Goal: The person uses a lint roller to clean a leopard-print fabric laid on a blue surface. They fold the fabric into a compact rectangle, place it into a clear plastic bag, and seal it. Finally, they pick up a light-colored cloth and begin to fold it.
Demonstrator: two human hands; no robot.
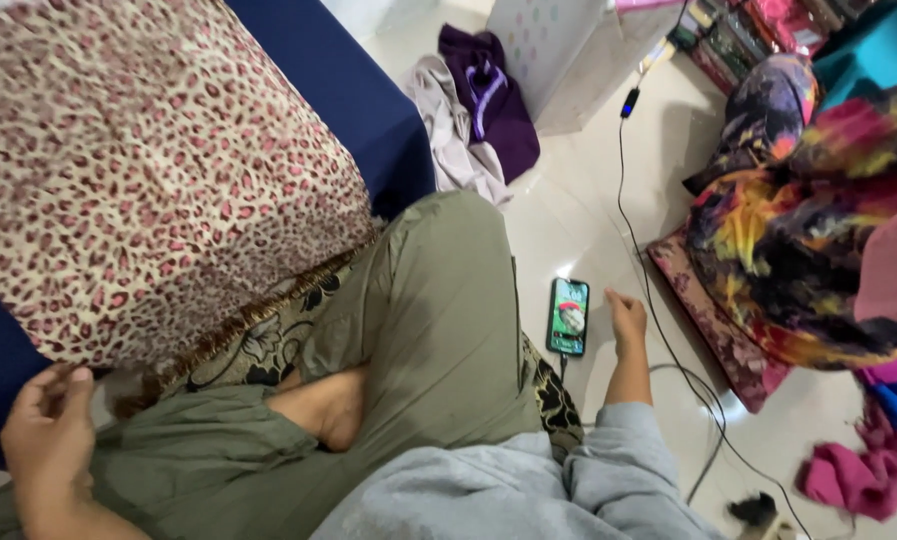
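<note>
I sit cross-legged on a pale tiled floor in olive trousers (438, 310), one bare foot (323, 405) showing. My left hand (48, 435) is at the lower left, fingers curled at the fringed edge of a leopard-print cloth (138, 170); whether it grips the cloth is unclear. My right hand (625, 318) rests on the floor, fingers loosely closed, empty, just right of a lit smartphone (568, 316) lying flat with a cable plugged in.
A dark blue bed or sofa (358, 100) lies under the leopard cloth. Purple and grey clothes (478, 110) are heaped behind. A colourful fabric pile (808, 220) sits at right, pink cloth (863, 475) near it. A black cable (633, 230) runs across the floor.
</note>
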